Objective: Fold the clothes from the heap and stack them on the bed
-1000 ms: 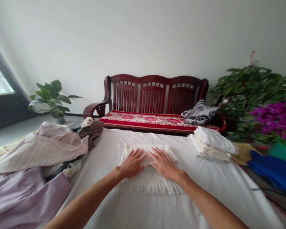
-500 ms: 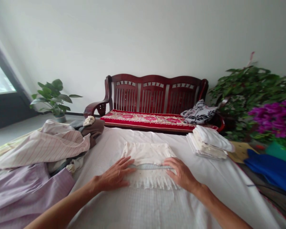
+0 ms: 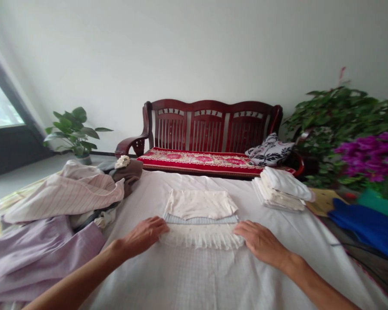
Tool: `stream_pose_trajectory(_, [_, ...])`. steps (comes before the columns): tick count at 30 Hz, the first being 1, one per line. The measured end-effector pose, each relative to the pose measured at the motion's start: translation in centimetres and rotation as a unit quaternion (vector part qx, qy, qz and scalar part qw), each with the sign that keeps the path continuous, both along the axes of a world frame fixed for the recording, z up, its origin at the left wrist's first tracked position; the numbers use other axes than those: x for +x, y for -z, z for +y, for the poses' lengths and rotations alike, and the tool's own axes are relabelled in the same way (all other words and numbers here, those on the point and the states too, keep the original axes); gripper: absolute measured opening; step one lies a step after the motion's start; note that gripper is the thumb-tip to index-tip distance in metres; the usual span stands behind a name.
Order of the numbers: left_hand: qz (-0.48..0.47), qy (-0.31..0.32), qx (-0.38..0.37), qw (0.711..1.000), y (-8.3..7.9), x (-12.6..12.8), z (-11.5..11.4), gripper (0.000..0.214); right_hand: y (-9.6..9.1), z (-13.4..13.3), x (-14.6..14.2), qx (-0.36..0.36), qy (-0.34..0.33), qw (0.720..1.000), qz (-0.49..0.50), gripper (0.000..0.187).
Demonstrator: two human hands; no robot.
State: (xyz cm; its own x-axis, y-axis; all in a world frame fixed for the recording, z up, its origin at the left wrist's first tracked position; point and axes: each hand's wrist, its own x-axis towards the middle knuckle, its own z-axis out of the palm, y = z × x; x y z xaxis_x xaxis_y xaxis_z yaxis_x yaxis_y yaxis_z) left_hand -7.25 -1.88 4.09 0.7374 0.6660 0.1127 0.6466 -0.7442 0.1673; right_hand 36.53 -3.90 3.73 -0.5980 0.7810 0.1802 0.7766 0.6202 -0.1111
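A small white garment with a ruffled lower edge lies flat in front of me, its upper part folded down over itself. Between the folded part and the ruffle shows a pale blue-grey strip. At the garment's left edge, my left hand has its fingers closed on the cloth. My right hand pinches the opposite edge, just above the ruffle. The fingertips of both hands are partly hidden. Beneath it all spreads a white sheet.
Loose clothes, a striped one and a lilac one, heap at the left. A stack of folded white cloths sits at the right, near a blue cloth. Behind stands a wooden bench with a patterned cushion.
Both hands have moved apart to the garment's side edges; their spread fingers have closed on the cloth. More of the folded upper part and the strip shows now.
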Motion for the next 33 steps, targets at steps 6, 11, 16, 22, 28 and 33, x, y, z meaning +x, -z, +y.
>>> stream_pose_trajectory(6, [0.011,-0.012,0.061,0.998,0.8,0.3,0.8,0.031,1.2,0.5,0.2,0.052,-0.028,0.998,0.032,0.052])
stream_pose_trajectory(11, [-0.121,-0.04,0.038,0.991,-0.3,0.3,2.0,0.039,0.8,1.5,0.2,0.063,0.003,0.99,0.127,0.053])
stream_pose_trajectory(16, [-0.305,-0.13,-0.005,0.944,-0.8,2.5,6.9,0.023,-1.2,6.4,-1.0,0.028,0.114,0.954,0.275,0.042])
stream_pose_trajectory(22, [-0.296,-0.401,-0.088,0.862,2.6,5.1,12.9,0.025,0.4,13.5,-2.8,-0.016,0.344,0.897,0.277,0.043])
stream_pose_trajectory(28, [-0.265,-0.4,-0.091,0.873,4.2,4.1,12.8,0.025,3.6,13.7,-2.9,-0.013,0.351,0.91,0.22,0.044])
stream_pose_trajectory(33, [-0.185,-0.37,0.055,0.909,1.9,4.8,10.9,0.036,1.7,12.4,-2.9,0.018,0.343,0.925,0.16,0.042])
